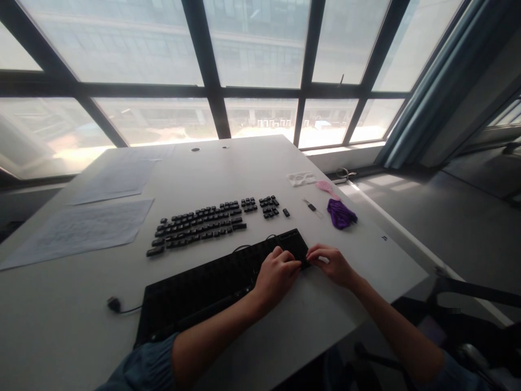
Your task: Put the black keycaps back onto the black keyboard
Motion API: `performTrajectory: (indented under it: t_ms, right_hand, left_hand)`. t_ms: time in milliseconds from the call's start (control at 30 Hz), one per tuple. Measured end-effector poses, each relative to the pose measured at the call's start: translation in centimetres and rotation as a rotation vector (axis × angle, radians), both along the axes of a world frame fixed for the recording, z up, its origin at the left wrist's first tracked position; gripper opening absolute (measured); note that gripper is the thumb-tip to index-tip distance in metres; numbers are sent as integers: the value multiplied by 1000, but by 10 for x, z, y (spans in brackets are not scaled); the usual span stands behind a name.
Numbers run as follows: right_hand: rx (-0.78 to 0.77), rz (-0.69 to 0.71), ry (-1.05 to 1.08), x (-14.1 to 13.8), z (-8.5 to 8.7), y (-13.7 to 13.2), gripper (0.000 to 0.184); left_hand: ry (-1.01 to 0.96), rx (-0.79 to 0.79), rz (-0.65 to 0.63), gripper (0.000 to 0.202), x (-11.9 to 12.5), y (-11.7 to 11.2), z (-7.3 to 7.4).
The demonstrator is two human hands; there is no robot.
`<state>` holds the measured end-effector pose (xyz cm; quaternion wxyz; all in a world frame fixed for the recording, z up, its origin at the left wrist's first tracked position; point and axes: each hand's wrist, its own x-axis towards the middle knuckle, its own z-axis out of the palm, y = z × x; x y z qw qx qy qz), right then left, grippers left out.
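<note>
The black plastic keyboard [203, 288] is lying diagonally across the lower centre of the frame on the smooth white table [244, 163]. Its keycaps are off, so its top is showing as a flat, dark grid of sockets.

The left hand [279, 271] is resting on the right end of the keyboard, just right of centre. It is curled knuckles-up with the fingertips bearing down on the frame. Whether it is gripping anything cannot be told.

The right hand [331, 263] is sitting just beside the left hand. Its thumb and fingers are drawing together and pinching the keyboard's right corner edge.

- The loose black keycaps [203, 222] are lying in ordered rows above the keyboard at mid-frame, repeating the keyboard's layout. They are small, squarish and matte.
- The thin cable is running from the keyboard's left side to the dark plug [114, 304] at the lower left.
- The purple bundle [341, 213], soft and fibrous, is lying to the right of the keycaps.
- The slim wire tool [311, 206] is lying just left of the bundle.
- The pink brush [325, 187] and the clear crumpled bag [301, 178] are lying further up.
- Two pale, flat paper sheets [81, 225] are lying at the left.
</note>
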<state>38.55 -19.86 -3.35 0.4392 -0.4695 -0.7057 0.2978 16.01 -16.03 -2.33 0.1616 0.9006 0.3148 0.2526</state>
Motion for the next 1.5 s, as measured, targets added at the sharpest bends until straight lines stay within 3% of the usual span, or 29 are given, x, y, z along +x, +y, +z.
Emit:
performTrajectory:
  t_ms: [400,900,1200,1367,1500]
  right_hand:
    - [100,-15,-85,-5,-7,1,11]
    - [145,63,-266,-9,4,-2,20]
    - [188,-48,-356,-12,-3,-8,18]
    - [142,-59,-402,-12,9,-9,16]
    - [161,-103,-335,-17,27,19,11]
  left_hand:
    - [237,213,-40,15,4,-6,11]
    - [238,155,-35,13,4,-7,7]
    - [209,131,-42,16,3,-8,9]
    - [209,126,-8,15,4,-10,9]
    - [219,119,11,5,6,-13,13]
